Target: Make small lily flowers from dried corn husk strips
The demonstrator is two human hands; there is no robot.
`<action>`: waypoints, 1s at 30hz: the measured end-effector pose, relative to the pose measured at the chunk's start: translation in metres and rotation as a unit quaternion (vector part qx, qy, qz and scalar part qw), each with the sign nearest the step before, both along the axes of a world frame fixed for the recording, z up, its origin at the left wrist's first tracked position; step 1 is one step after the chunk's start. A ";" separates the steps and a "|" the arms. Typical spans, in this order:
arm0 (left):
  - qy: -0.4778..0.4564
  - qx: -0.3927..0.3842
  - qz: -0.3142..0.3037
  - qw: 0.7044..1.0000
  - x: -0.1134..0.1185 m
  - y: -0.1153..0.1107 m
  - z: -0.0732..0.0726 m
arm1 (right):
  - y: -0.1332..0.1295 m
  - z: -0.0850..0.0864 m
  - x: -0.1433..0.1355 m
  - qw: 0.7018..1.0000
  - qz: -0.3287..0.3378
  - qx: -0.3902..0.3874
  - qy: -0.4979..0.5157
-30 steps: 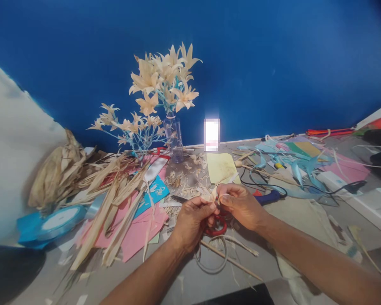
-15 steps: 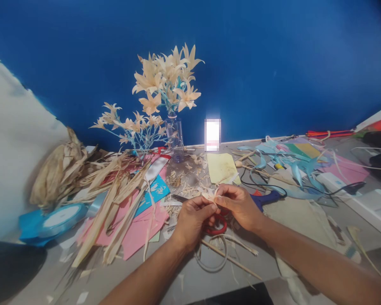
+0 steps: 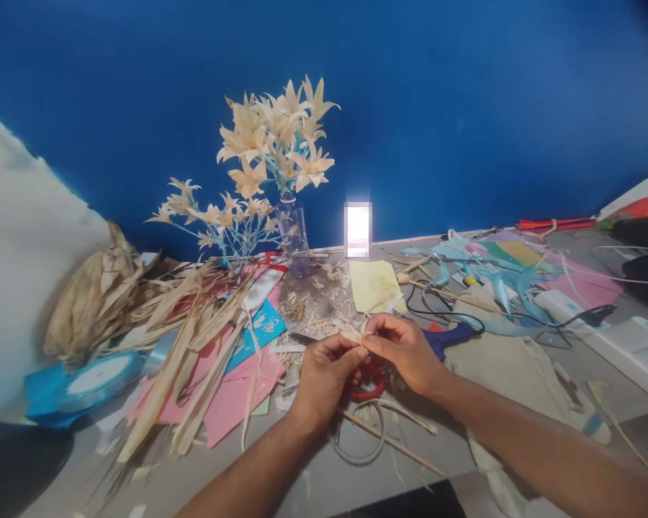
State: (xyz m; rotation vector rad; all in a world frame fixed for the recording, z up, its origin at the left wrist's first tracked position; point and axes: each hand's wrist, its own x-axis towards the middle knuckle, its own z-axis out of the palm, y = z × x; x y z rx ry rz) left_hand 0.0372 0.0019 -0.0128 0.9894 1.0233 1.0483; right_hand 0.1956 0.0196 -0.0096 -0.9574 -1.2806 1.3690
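Note:
Fingertips of my left hand (image 3: 332,374) pinch a small pale piece of dried husk (image 3: 352,332), largely hidden by the fingers. My right hand (image 3: 399,349) pinches the same piece from the other side, and the fingertips of both hands nearly meet. Under them lie scissors with red handles (image 3: 368,385), partly covered by my left hand. A looped pale cord (image 3: 359,460) and a thin stick (image 3: 405,451) are just below. Close by my right hand rests a dark blue handle (image 3: 453,337).
Cream flowers stand in a clear bottle (image 3: 294,244) by the blue wall. Long dried husks (image 3: 165,392) lie over pink paper (image 3: 232,406) at left, near a blue ribbon roll (image 3: 100,378). A folded cloth (image 3: 505,381) and a white power strip (image 3: 610,345) lie right. Shavings are scattered mid-table.
The view has shifted slightly, so the flowers and table items sit a little further left. Both hands keep their pinch on the piece, with only slight finger movement.

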 end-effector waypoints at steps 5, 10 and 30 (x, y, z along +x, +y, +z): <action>0.153 0.172 0.045 0.972 -0.005 0.000 0.000 | 0.002 -0.002 0.006 0.999 -0.020 0.018 -0.021; 0.254 0.408 0.084 0.873 -0.012 0.003 -0.001 | 0.004 -0.003 0.015 0.999 -0.014 0.009 -0.031; 0.129 0.194 0.038 0.972 -0.010 0.003 -0.007 | -0.006 0.008 0.011 0.981 0.157 -0.113 0.013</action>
